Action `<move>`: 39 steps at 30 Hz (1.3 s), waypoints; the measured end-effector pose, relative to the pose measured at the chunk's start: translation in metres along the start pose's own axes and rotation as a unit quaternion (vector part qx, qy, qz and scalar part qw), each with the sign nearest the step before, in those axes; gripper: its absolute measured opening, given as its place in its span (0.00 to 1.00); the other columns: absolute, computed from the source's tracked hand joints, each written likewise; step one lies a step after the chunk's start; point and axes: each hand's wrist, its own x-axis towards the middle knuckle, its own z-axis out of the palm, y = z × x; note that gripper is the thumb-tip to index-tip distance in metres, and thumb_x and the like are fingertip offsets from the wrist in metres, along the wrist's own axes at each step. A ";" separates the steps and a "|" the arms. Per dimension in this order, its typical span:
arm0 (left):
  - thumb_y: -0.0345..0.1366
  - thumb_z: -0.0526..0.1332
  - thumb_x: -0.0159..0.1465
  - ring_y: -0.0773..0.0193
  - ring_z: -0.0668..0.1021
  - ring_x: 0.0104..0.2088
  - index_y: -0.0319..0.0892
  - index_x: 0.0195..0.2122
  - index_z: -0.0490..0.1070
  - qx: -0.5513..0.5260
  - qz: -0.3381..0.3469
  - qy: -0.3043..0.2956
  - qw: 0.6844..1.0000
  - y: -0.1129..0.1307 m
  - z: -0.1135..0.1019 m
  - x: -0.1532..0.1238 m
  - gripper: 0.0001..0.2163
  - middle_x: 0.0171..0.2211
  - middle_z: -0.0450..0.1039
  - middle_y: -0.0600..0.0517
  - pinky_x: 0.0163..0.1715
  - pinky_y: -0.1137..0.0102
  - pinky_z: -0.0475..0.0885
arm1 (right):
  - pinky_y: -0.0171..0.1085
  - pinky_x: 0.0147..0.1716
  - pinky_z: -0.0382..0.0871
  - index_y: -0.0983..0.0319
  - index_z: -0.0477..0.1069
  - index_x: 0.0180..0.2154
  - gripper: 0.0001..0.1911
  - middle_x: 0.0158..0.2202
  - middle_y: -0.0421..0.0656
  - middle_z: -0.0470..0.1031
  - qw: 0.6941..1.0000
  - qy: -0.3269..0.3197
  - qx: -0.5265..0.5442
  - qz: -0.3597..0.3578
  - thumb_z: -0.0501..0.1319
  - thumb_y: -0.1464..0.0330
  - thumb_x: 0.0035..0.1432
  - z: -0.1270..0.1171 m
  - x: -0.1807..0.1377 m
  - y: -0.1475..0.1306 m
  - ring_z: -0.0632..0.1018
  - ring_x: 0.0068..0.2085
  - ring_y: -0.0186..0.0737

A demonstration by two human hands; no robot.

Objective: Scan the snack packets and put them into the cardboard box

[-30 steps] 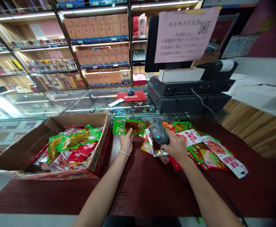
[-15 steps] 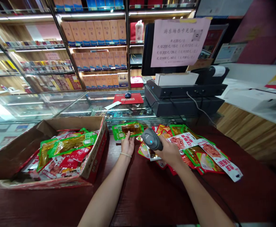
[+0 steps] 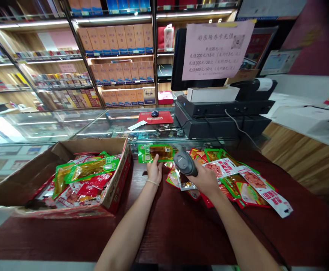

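My left hand (image 3: 154, 172) pinches the lower edge of a green snack packet (image 3: 156, 153) and holds it flat above the dark red counter (image 3: 175, 229). My right hand (image 3: 205, 179) grips a grey barcode scanner (image 3: 185, 163), its head turned toward that packet. Under and to the right of my right hand lies a loose pile of snack packets (image 3: 238, 180) in red, green and white. A cardboard box (image 3: 20, 180) at the left holds several more green and red packets.
Behind the counter runs a glass display case (image 3: 96, 124) with a red mouse pad and mouse (image 3: 154, 113). A black cash register with a monitor and a pink notice (image 3: 215, 49) stands at the back right. Shelves of boxed goods (image 3: 119, 56) fill the wall.
The green packet has turned more level and shifted slightly right. The scanner has tipped its head further toward the packet. Both hands stay in about the same place.
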 end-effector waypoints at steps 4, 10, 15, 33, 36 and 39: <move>0.35 0.70 0.55 0.62 0.81 0.40 0.40 0.40 0.73 0.012 0.066 -0.046 0.997 0.022 0.030 -0.021 0.12 0.39 0.79 0.50 0.44 0.66 0.75 | 0.38 0.27 0.60 0.58 0.71 0.49 0.23 0.31 0.45 0.80 0.998 0.068 0.009 0.012 0.59 0.56 0.53 0.004 -0.001 0.005 0.78 0.29 0.48; 0.36 0.68 0.58 0.60 0.77 0.49 0.41 0.43 0.73 0.064 0.223 -0.055 0.971 0.106 0.053 -0.062 0.13 0.46 0.78 0.50 0.52 0.66 0.70 | 0.37 0.25 0.58 0.61 0.72 0.49 0.25 0.27 0.46 0.78 0.995 0.101 0.007 0.008 0.60 0.53 0.53 -0.001 0.006 -0.008 0.76 0.26 0.48; 0.36 0.69 0.55 0.60 0.78 0.46 0.41 0.39 0.75 0.095 0.278 -0.013 0.956 0.199 0.010 -0.064 0.12 0.41 0.79 0.51 0.51 0.64 0.71 | 0.37 0.25 0.58 0.58 0.72 0.45 0.23 0.26 0.44 0.78 0.995 0.076 0.048 -0.039 0.59 0.51 0.53 -0.010 0.015 -0.053 0.77 0.28 0.48; 0.34 0.65 0.58 0.61 0.76 0.46 0.42 0.42 0.76 0.300 0.234 -0.069 0.922 0.241 -0.034 -0.082 0.10 0.45 0.75 0.47 0.50 0.67 0.70 | 0.36 0.27 0.54 0.57 0.71 0.44 0.19 0.30 0.44 0.80 0.998 0.036 0.016 -0.040 0.59 0.54 0.55 -0.013 0.012 -0.105 0.78 0.31 0.47; 0.35 0.64 0.59 0.61 0.76 0.45 0.42 0.42 0.76 0.348 0.214 -0.141 0.902 0.204 -0.008 -0.089 0.10 0.43 0.76 0.48 0.50 0.67 0.70 | 0.36 0.26 0.54 0.57 0.71 0.43 0.18 0.31 0.44 0.80 0.999 0.036 0.009 -0.011 0.59 0.54 0.55 -0.017 0.011 -0.076 0.78 0.32 0.47; 0.34 0.63 0.60 0.61 0.76 0.46 0.42 0.44 0.75 0.407 0.199 -0.208 0.867 0.158 0.013 -0.089 0.11 0.44 0.76 0.49 0.52 0.66 0.68 | 0.36 0.26 0.52 0.57 0.71 0.43 0.19 0.31 0.45 0.79 0.999 0.042 -0.010 0.030 0.60 0.53 0.54 -0.020 0.012 -0.040 0.78 0.32 0.48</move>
